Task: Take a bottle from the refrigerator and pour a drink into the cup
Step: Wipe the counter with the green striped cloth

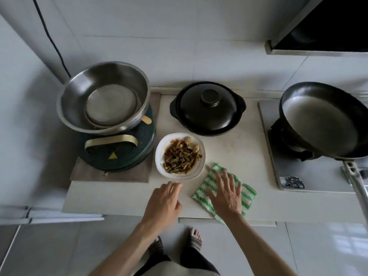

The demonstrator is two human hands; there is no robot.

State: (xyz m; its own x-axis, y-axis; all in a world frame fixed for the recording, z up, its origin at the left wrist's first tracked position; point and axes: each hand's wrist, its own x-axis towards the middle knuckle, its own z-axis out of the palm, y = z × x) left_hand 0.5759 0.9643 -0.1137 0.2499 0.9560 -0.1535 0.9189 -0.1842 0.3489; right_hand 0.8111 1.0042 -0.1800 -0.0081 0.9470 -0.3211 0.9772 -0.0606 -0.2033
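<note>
No bottle, cup or refrigerator shows in the head view. My left hand (164, 202) hovers over the white counter (111, 196) just below a white plate of stir-fried food (180, 155), fingers loosely curled and holding nothing. My right hand (226, 193) lies flat with fingers spread on a green-and-white striped cloth (248, 194) near the counter's front edge.
A steel bowl (103, 96) sits on a dark green cooker (119, 154) at the left. A lidded black clay pot (208, 108) stands behind the plate. A black wok (320, 120) rests on the gas stove (310, 176) at the right, handle pointing forward.
</note>
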